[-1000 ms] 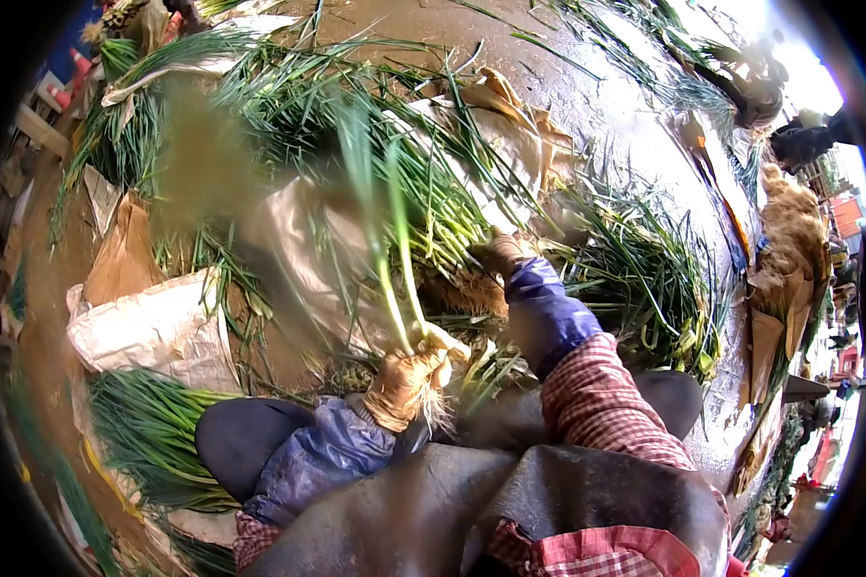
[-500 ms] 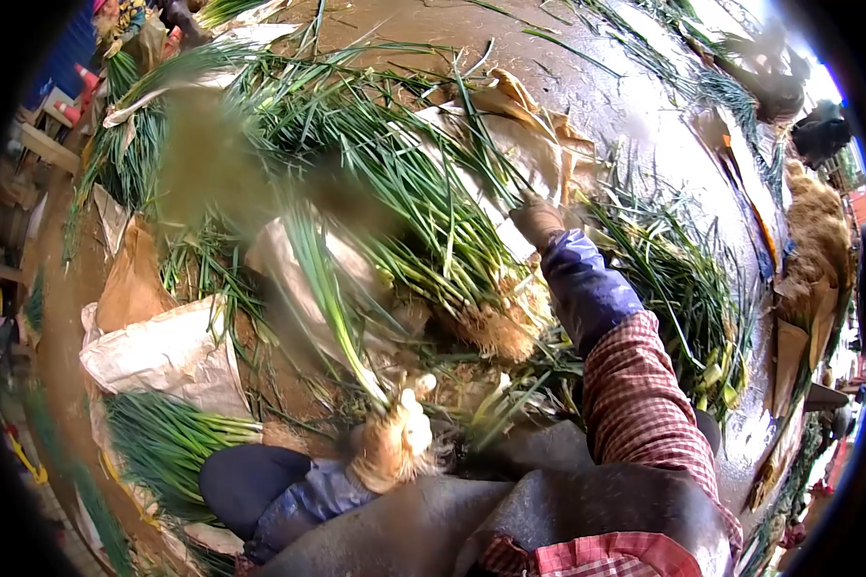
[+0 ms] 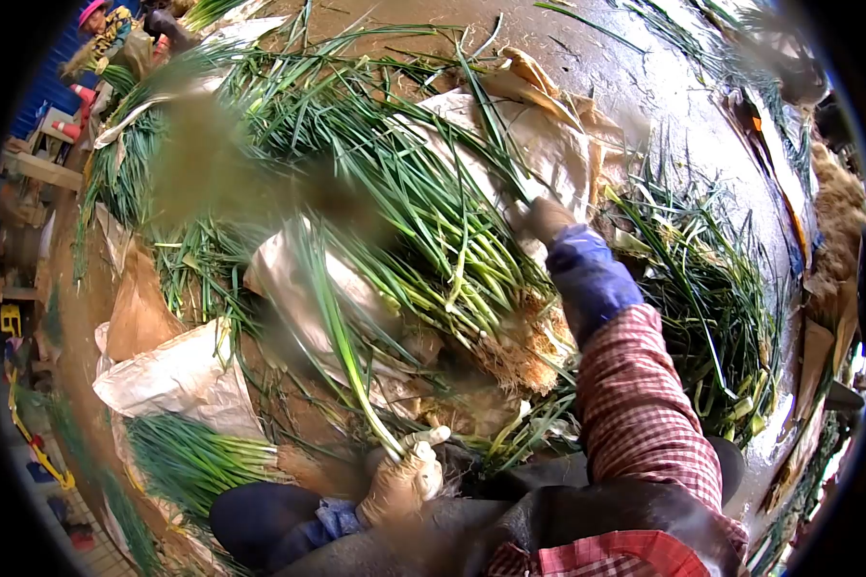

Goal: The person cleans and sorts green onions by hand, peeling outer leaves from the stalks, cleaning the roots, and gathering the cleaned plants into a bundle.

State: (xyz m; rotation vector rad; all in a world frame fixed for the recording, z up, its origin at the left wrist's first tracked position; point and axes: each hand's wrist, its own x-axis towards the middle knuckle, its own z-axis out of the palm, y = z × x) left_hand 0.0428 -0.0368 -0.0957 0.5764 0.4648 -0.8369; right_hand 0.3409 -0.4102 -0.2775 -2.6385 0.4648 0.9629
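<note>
My left hand, in a pale glove, is closed around the white lower end of a green onion just above my lap. Its leaves point up and to the left, blurred at the top. My gloved right hand reaches forward beyond the roots of the main pile, and its fingers look closed on green onion leaves. The exact grip is partly hidden. Between and ahead of both hands lies a large pile of green onions, with roots facing me.
Loose green leaves lie at the right on the wet floor. A small bundle of green onions and a pale sack are at the left. Another person is at the far upper left. Smears blur part of the view.
My left hand has turned and drawn slightly lower, still holding the green onion. My right hand stays near the same place. The view has shifted a little.
</note>
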